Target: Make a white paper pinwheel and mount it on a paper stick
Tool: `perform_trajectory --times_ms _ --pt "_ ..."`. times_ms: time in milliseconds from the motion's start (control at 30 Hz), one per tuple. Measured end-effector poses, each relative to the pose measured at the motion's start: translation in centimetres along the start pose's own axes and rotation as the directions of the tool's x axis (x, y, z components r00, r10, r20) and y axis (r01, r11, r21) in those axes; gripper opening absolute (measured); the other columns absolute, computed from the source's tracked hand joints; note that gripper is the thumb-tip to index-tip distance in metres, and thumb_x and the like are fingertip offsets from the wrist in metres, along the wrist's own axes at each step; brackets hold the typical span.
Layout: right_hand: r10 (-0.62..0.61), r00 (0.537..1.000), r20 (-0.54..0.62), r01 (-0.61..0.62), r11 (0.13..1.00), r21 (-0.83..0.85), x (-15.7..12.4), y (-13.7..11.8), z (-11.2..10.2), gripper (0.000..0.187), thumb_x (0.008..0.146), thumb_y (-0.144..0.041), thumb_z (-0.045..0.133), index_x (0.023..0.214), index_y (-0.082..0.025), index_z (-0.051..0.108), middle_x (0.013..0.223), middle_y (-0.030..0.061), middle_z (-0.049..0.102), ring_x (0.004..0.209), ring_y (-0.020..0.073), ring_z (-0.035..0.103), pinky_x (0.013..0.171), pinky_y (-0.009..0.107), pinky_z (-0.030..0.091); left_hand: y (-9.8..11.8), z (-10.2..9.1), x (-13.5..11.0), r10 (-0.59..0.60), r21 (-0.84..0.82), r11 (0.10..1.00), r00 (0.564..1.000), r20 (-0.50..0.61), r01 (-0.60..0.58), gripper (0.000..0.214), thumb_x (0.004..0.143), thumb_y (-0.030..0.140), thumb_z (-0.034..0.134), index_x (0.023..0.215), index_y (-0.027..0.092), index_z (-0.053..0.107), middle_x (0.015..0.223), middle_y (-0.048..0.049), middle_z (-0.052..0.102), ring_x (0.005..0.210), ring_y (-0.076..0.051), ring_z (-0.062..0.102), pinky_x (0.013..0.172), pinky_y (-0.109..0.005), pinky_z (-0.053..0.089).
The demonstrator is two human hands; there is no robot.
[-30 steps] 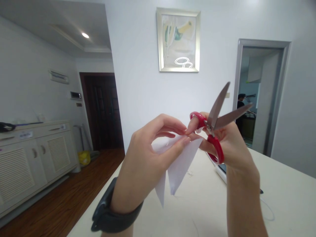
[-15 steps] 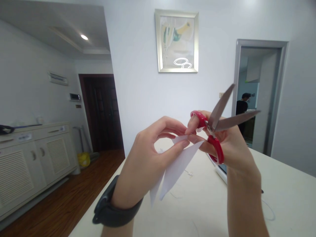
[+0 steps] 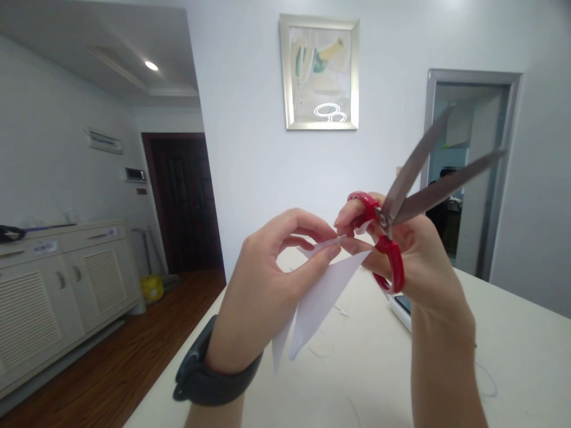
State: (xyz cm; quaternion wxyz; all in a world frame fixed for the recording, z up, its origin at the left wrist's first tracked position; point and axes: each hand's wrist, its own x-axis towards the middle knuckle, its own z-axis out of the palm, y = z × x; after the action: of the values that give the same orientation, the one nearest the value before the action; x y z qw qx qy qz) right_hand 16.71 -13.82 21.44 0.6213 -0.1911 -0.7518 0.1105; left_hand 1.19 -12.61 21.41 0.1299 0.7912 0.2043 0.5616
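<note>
- The left hand (image 3: 267, 285) pinches the folded white paper (image 3: 323, 297) between thumb and fingertips, near its upper edge.
- The right hand (image 3: 423, 255) has its fingers hooked in the red loops of the scissors (image 3: 384, 220); its fingertips meet the paper's upper edge beside the left fingertips.
- The blades stand spread in a wide V, tips up and to the right, well apart from the paper, with open air around them.
- The paper is held over the white table (image 3: 513, 362), its slanted edges running down to two separate points (whether the fingers hide more folds, I cannot tell).
- The table's left edge slants past the black wristband (image 3: 218, 380); its far edge runs off behind the right forearm.
- A device (image 3: 404, 306) lies on the table just beside the right wrist, partly hidden, limiting room there.
</note>
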Motion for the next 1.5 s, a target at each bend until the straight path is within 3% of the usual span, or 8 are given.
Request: perform_trajectory --times_ms 267,533,700,933,1133,1500 --pt "0.081 0.997 0.013 -0.081 0.996 -0.022 0.23 -0.07 -0.03 0.009 0.077 -0.012 0.059 0.076 -0.021 0.056 0.080 -0.0010 0.053 0.070 0.0112 0.049 0.060 0.024 0.040 0.12 -0.15 -0.01 0.026 0.001 1.000 0.998 -0.058 -0.026 0.005 0.078 0.019 0.060 0.083 0.020 0.059 0.087 0.0008 0.062 0.081 -0.013 0.059 0.074 -0.023 0.049" --pt "0.094 0.994 0.053 -0.091 0.994 -0.060 0.12 -0.18 -0.14 0.019 0.075 -0.005 0.055 0.068 -0.021 0.047 0.071 -0.0023 0.049 0.065 0.0112 0.045 0.060 0.025 0.038 0.35 -0.13 0.05 0.041 -0.017 0.999 0.998 -0.040 -0.041 0.007 0.078 0.018 0.060 0.085 0.019 0.059 0.089 -0.0003 0.062 0.084 -0.014 0.059 0.077 -0.024 0.050" --pt "0.098 0.994 0.057 -0.092 0.991 -0.101 0.00 -0.06 -0.30 0.011 0.076 -0.012 0.059 0.076 -0.020 0.052 0.076 -0.0004 0.053 0.071 0.0139 0.050 0.060 0.027 0.040 0.26 -0.22 0.03 0.057 -0.053 0.997 0.998 -0.034 -0.059 0.003 0.079 0.016 0.059 0.081 0.018 0.060 0.087 -0.0008 0.063 0.085 -0.014 0.060 0.080 -0.025 0.050" --pt "0.106 0.993 0.060 -0.095 0.983 -0.157 -0.03 -0.15 -0.25 0.013 0.076 -0.016 0.062 0.074 -0.020 0.050 0.074 -0.0008 0.054 0.071 0.0140 0.051 0.062 0.027 0.042 -0.29 -0.32 -0.02 0.057 0.039 0.998 0.995 -0.085 -0.054 0.004 0.075 0.018 0.063 0.078 0.021 0.064 0.081 0.0014 0.066 0.076 -0.012 0.061 0.073 -0.022 0.050" --pt "0.109 0.992 0.060 -0.098 0.982 -0.160 -0.01 0.01 -0.40 0.008 0.078 -0.021 0.061 0.080 -0.020 0.054 0.078 0.0010 0.054 0.074 0.0160 0.053 0.063 0.029 0.043 0.03 -0.35 -0.01 0.031 -0.004 0.999 0.997 -0.073 -0.032 0.004 0.078 0.017 0.060 0.078 0.020 0.062 0.086 -0.0014 0.063 0.085 -0.015 0.060 0.077 -0.025 0.050" --pt "0.111 0.983 0.145 -0.034 0.890 -0.454 -0.50 -0.22 -0.88 0.018 0.077 -0.025 0.060 0.079 -0.021 0.043 0.080 -0.0031 0.050 0.067 0.0108 0.043 0.056 0.023 0.038 0.23 -0.02 -0.18 -0.049 -0.207 0.978 0.997 -0.062 0.035 0.008 0.079 0.015 0.058 0.082 0.021 0.061 0.092 -0.0006 0.063 0.087 -0.016 0.061 0.068 -0.023 0.051"
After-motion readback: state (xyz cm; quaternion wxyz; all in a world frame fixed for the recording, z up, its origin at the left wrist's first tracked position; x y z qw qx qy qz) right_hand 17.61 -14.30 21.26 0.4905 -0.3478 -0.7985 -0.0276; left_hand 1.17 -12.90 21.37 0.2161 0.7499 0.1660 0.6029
